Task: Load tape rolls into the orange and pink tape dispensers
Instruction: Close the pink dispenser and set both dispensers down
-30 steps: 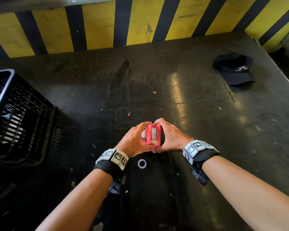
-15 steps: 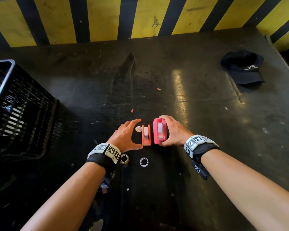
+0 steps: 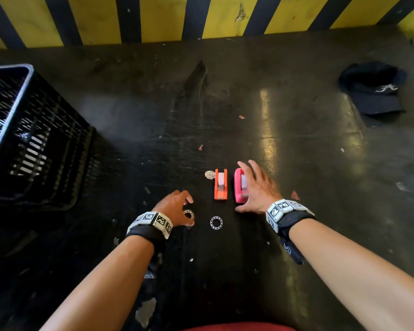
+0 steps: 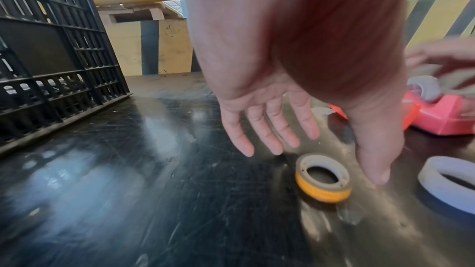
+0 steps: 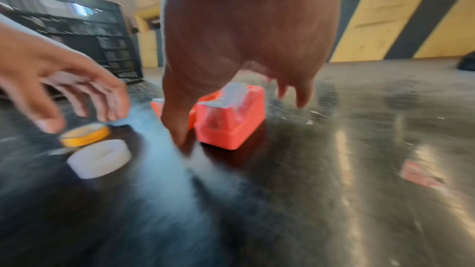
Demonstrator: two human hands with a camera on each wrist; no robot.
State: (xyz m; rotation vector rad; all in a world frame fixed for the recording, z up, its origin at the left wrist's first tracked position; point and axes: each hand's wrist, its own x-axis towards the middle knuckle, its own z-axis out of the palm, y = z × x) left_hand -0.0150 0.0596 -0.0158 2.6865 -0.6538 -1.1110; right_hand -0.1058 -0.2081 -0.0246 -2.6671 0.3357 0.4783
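- Head view: my orange dispenser (image 3: 220,185) and pink dispenser (image 3: 240,186) stand side by side mid-surface, each holding a pale roll.
- Left wrist: my left hand (image 4: 295,88) hovers, fingers (image 4: 272,137) spread, over the yellow tape roll (image 4: 323,178).
- Right wrist: my right hand (image 5: 241,48), fingers loose, holds nothing; white roll (image 5: 99,158) lies nearby.

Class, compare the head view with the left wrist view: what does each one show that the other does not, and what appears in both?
Only the head view shows the dark cap, both forearms with their wristbands, and the orange dispenser and pink dispenser side by side from above.

Only the left wrist view shows the left hand from the palm side, fingers straight above the yellow tape roll, touching nothing, and a yellow beam overhead.

Both show the black crate, the striped wall, the two loose rolls and the white roll.
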